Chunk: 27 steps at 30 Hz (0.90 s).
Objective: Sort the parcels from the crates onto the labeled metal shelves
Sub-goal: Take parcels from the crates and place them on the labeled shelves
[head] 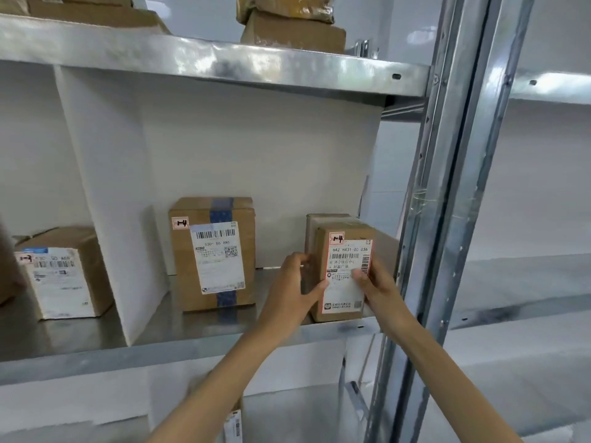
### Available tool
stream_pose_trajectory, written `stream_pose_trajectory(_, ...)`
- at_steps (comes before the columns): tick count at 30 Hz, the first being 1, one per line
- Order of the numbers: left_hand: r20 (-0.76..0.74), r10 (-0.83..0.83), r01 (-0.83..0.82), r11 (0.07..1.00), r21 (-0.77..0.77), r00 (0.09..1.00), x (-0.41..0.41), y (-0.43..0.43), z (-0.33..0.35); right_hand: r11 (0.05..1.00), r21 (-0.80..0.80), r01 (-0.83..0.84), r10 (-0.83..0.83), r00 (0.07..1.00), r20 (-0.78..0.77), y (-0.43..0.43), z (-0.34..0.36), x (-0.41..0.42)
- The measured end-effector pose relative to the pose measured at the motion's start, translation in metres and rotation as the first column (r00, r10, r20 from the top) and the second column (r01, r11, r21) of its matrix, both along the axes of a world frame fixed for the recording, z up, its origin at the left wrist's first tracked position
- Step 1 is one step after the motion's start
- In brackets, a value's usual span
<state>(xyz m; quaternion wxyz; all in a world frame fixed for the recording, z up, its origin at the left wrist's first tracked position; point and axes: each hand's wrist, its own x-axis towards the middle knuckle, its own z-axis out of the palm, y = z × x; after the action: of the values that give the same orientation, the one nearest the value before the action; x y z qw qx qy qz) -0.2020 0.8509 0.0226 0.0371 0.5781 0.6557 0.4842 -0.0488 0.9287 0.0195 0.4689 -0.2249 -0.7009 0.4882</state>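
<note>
A small brown parcel with a white label and a red-edged tag marked 1-4 stands upright on the metal shelf, at the right end of its compartment. My left hand grips its left side and my right hand holds its right front edge. Another brown box stands right behind it. A bigger parcel with blue tape, also tagged 1-4, stands to the left in the same compartment.
A white divider separates this compartment from the left one, where another labeled box sits. The upper shelf carries several boxes. A steel upright rises close on the right.
</note>
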Motion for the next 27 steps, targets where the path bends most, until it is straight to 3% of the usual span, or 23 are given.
stream_pose_trajectory(9,0.026,0.093,-0.094,0.994,0.054,0.995,-0.011,0.03,-0.005,0.997,0.039,0.063,-0.061,0.996,-0.061,0.028,-0.008,-0.033)
stream_pose_trajectory(27,0.181,0.059,-0.069,0.996,0.053,0.982,-0.004,0.033,-0.003,0.999,0.018,0.05,-0.05,0.998,0.023,0.042,-0.005,-0.04)
